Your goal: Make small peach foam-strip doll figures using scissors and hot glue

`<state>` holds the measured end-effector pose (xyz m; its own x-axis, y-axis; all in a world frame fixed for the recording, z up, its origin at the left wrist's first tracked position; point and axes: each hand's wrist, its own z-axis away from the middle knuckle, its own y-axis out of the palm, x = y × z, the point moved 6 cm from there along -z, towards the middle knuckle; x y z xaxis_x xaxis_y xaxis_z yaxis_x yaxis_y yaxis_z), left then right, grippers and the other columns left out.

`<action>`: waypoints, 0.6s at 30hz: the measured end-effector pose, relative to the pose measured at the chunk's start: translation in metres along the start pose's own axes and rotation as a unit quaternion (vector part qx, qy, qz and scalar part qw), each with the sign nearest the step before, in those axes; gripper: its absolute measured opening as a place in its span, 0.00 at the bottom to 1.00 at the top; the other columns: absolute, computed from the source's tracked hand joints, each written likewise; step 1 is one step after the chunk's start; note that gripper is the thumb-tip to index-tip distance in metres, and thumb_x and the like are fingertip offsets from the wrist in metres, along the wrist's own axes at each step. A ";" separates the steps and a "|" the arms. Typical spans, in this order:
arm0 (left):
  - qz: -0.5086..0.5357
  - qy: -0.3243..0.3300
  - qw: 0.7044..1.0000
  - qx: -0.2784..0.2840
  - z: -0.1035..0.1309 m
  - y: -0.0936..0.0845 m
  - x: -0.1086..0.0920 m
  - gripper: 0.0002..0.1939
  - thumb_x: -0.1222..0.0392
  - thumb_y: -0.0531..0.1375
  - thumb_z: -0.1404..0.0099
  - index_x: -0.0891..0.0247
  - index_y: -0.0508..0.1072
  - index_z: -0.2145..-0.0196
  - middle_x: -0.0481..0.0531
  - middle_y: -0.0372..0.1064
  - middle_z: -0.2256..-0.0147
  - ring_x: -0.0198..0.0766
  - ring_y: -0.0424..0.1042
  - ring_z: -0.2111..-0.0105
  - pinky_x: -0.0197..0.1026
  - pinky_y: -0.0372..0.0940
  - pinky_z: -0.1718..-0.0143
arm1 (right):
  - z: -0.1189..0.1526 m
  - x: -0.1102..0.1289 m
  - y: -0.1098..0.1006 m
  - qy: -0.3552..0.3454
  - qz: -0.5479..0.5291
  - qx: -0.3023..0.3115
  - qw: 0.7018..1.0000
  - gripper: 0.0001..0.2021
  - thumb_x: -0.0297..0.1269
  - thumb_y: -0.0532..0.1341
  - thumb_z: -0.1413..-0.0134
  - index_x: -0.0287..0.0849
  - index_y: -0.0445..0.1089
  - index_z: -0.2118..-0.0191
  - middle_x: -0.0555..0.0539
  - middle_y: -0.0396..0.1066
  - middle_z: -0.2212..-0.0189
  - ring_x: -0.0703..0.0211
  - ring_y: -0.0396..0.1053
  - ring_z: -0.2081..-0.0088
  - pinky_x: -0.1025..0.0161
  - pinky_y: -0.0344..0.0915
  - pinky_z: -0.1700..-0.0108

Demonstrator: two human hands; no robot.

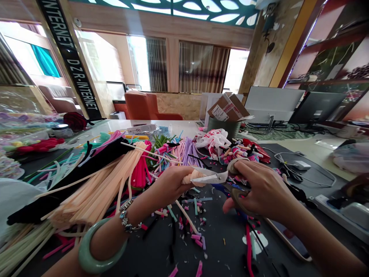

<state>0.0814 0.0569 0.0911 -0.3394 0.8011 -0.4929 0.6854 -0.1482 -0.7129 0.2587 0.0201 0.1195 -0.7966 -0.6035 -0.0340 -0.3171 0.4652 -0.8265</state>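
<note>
My left hand (174, 181) is closed around a small fuzzy peach piece (198, 178), which looks like coiled pipe cleaner. In my right hand (256, 184) is a pair of scissors (215, 177), thumb and fingers through the handles. The parted blades reach left across the peach piece at my left fingertips. Whether they touch it, I cannot tell. A thick bundle of peach pipe cleaners (95, 192) lies left of my left wrist. Under both hands, cut bits of pink, teal and purple pipe cleaner (197, 238) are scattered on the dark table mat (213, 254).
Purple pipe cleaners (188, 152) and a white plastic bag (213, 142) lie beyond my hands. Behind stands a green bin (223, 126) with a cardboard box (229, 107) in it. A phone (290, 238), a power strip (340, 219) and cables are at right, monitors (272, 105) farther back.
</note>
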 end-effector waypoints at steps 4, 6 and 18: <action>-0.023 -0.013 1.000 0.005 0.000 0.000 0.001 0.12 0.57 0.53 0.33 0.65 0.73 0.67 0.47 0.69 0.75 0.31 0.65 0.75 0.33 0.55 0.74 | 0.001 -0.002 0.000 0.001 0.029 -0.004 1.000 0.20 0.50 0.66 0.60 0.43 0.60 0.67 0.49 0.69 0.70 0.54 0.68 0.67 0.61 0.61 0.66; -0.023 -0.024 0.999 0.013 0.000 0.000 0.002 0.12 0.56 0.53 0.33 0.65 0.74 0.65 0.48 0.71 0.72 0.32 0.66 0.74 0.34 0.56 0.73 | 0.000 -0.003 0.001 0.001 0.036 -0.008 0.999 0.21 0.52 0.66 0.60 0.43 0.61 0.67 0.49 0.69 0.70 0.54 0.68 0.67 0.60 0.62 0.65; -0.033 -0.050 0.998 0.033 -0.001 0.000 0.006 0.15 0.55 0.52 0.32 0.65 0.72 0.70 0.48 0.69 0.75 0.32 0.65 0.75 0.34 0.55 0.74 | 0.003 -0.003 -0.002 -0.027 0.080 -0.032 0.996 0.18 0.50 0.63 0.56 0.41 0.63 0.67 0.45 0.73 0.69 0.51 0.71 0.68 0.57 0.64 0.65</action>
<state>0.0800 0.0626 0.0891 -0.4474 0.7495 -0.4880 0.6160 -0.1373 -0.7757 0.2629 0.0193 0.1193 -0.8112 -0.5518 -0.1937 -0.2225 0.5975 -0.7704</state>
